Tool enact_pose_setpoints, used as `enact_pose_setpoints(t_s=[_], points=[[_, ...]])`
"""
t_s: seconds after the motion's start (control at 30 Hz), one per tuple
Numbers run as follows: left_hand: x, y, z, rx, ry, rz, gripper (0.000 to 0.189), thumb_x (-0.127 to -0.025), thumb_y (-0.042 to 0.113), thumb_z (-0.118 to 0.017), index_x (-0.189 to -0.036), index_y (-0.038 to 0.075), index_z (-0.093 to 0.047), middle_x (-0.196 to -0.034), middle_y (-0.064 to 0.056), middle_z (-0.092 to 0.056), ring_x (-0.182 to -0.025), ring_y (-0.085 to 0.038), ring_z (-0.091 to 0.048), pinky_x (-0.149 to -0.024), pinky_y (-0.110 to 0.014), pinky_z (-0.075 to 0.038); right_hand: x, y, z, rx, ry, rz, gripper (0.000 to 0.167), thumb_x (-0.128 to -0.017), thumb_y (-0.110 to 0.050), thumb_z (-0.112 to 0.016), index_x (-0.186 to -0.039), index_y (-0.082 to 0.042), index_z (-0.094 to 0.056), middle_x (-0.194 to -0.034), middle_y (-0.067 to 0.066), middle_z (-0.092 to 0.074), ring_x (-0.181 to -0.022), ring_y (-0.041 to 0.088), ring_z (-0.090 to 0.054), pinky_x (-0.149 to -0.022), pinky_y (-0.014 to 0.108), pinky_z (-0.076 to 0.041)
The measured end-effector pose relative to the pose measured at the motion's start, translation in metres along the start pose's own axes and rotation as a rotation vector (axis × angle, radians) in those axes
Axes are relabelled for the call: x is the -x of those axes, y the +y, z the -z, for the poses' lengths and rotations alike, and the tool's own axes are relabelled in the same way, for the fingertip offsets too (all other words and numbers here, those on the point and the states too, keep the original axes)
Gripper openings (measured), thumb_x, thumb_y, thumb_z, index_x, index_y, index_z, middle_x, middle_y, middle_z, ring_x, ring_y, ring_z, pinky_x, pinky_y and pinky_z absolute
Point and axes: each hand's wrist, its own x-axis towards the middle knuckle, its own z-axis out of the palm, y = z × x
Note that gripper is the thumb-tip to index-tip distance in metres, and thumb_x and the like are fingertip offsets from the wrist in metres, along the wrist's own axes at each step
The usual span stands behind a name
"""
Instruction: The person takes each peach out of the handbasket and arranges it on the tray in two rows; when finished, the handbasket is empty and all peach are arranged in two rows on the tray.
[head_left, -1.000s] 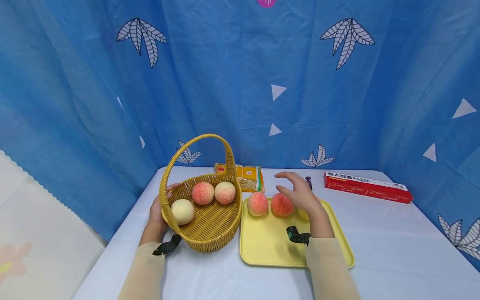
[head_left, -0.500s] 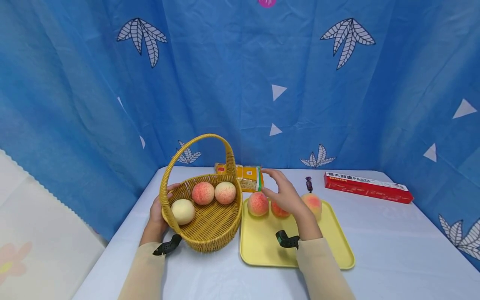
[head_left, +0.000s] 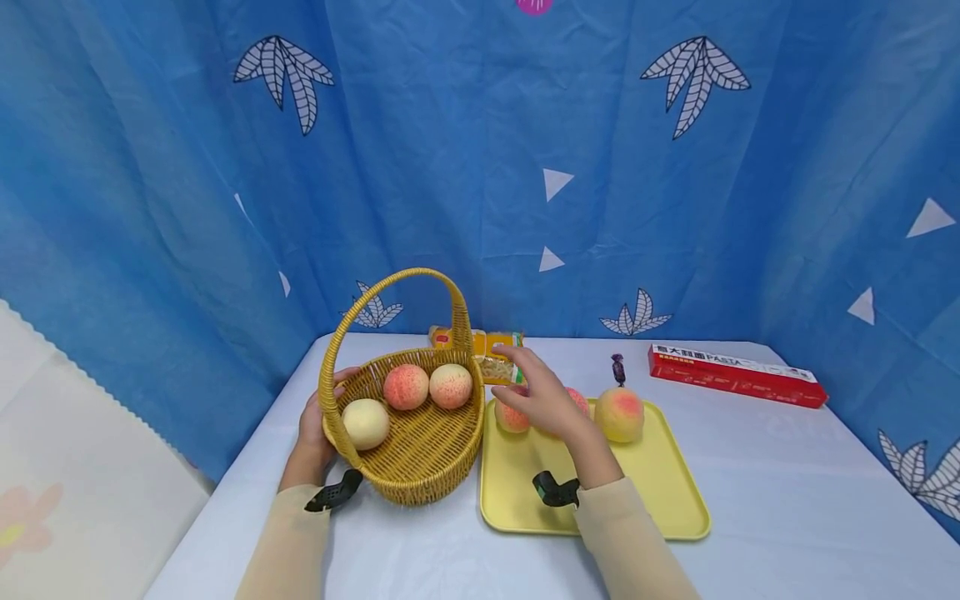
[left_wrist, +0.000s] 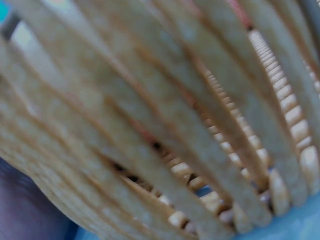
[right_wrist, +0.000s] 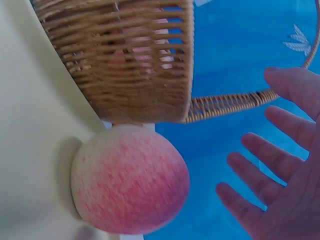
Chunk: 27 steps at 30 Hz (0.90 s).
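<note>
The wicker basket (head_left: 427,487) stands just left of the yellow tray (head_left: 517,500), so near the tray's left edge that I cannot tell whether they touch. Three peaches (head_left: 406,387) lie inside the basket, one of them pale. Above the tray's far left part is the right hand (head_left: 543,404), its fingers spread with gaps between them; the right wrist view shows them apart from a reddish peach.

A row of three lies along the tray's far edge: left peach (head_left: 512,417), middle peach (head_left: 579,400) and right peach (head_left: 621,417). Tray floor shows from that row down to the tray's near rim, and white tabletop (head_left: 787,517) stretches out right of the tray. Behind the tray sit the orange pasta packet (head_left: 497,369) and a small purple-wrapped item (head_left: 618,368); the red pasta box (head_left: 735,379) lies past its far right corner.

The right hand covers most of the middle peach. Left of the tray, the left hand (head_left: 311,429) rests against the basket's outer side; its fingers are partly hidden, so I cannot tell whether they curl. Blurred weave fills most of the left wrist view.
</note>
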Motion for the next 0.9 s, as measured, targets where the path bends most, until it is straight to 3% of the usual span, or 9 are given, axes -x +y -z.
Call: enact_pose_setpoints(t_s=[0.13, 0.2, 0.33, 0.43, 0.57, 0.67, 0.9], points=[[0.001, 0.001, 0.001, -0.009, -0.004, -0.007, 0.040, -0.105, 0.015, -0.039, -0.142, 0.003, -0.051, -0.123, 0.010, -0.060, -0.122, -0.010, -0.048, -0.102, -0.022, -0.035, -0.002, -0.005, -0.010, 0.025, -0.011, 0.010, 0.061, -0.095, -0.022, -0.068, -0.150, -0.026, -0.042, -0.158, 0.003, -0.037, -0.105, 0.024, -0.067, -0.094, 0.041, -0.055], [0.002, 0.001, 0.001, -0.003, -0.003, -0.009, 0.040, -0.105, 0.015, -0.039, -0.141, 0.005, -0.054, -0.126, 0.011, -0.060, -0.123, -0.009, -0.048, -0.103, -0.021, -0.035, -0.003, -0.007, -0.015, 0.059, -0.024, 0.023, 0.061, -0.095, -0.023, -0.068, -0.150, -0.024, -0.043, -0.158, 0.003, -0.038, -0.089, 0.023, -0.066, -0.087, 0.038, -0.055], [0.004, 0.003, 0.001, 0.016, -0.001, -0.020, 0.039, -0.106, 0.014, -0.039, -0.140, 0.006, -0.056, -0.127, 0.009, -0.061, -0.124, -0.010, -0.048, -0.103, -0.022, -0.035, -0.006, -0.011, -0.025, 0.105, -0.056, 0.050, 0.059, -0.096, -0.026, -0.067, -0.149, -0.023, -0.043, -0.156, 0.003, -0.039, -0.079, 0.023, -0.061, -0.073, 0.033, -0.053], [0.004, 0.004, 0.000, 0.013, -0.002, -0.022, 0.038, -0.106, 0.015, -0.039, -0.139, 0.006, -0.055, -0.124, 0.009, -0.061, -0.122, -0.010, -0.049, -0.102, -0.022, -0.036, -0.007, -0.012, -0.031, 0.131, -0.055, 0.074, 0.057, -0.096, -0.029, -0.067, -0.148, -0.024, -0.044, -0.156, 0.003, -0.041, -0.109, 0.023, -0.061, -0.084, 0.037, -0.055], [0.004, 0.003, -0.002, -0.014, -0.026, -0.034, 0.039, -0.106, 0.016, -0.038, -0.140, 0.007, -0.055, -0.127, 0.009, -0.059, -0.122, -0.010, -0.049, -0.103, -0.023, -0.037, -0.008, -0.013, -0.037, 0.152, -0.060, 0.098, 0.056, -0.096, -0.029, -0.067, -0.147, -0.023, -0.046, -0.155, 0.002, -0.043, -0.145, 0.025, -0.038, -0.110, 0.051, -0.043], [0.004, 0.002, -0.004, -0.014, -0.036, -0.040, 0.039, -0.106, 0.015, -0.037, -0.139, 0.007, -0.055, -0.129, 0.007, -0.059, -0.122, -0.011, -0.050, -0.102, -0.024, -0.038, -0.012, -0.013, -0.041, 0.179, -0.086, 0.100, 0.058, -0.094, -0.027, -0.069, -0.147, -0.022, -0.047, -0.155, 0.003, -0.044, -0.150, 0.028, -0.032, -0.117, 0.054, -0.034], [0.004, 0.001, -0.004, 0.012, -0.034, -0.029, 0.038, -0.106, 0.013, -0.037, -0.139, 0.005, -0.054, -0.124, 0.008, -0.061, -0.121, -0.011, -0.050, -0.102, -0.024, -0.039, -0.030, -0.010, -0.049, 0.327, -0.175, 0.066, 0.070, -0.091, -0.032, -0.073, -0.152, -0.024, -0.041, -0.160, 0.003, -0.036, -0.150, 0.030, -0.031, -0.114, 0.054, -0.037]])
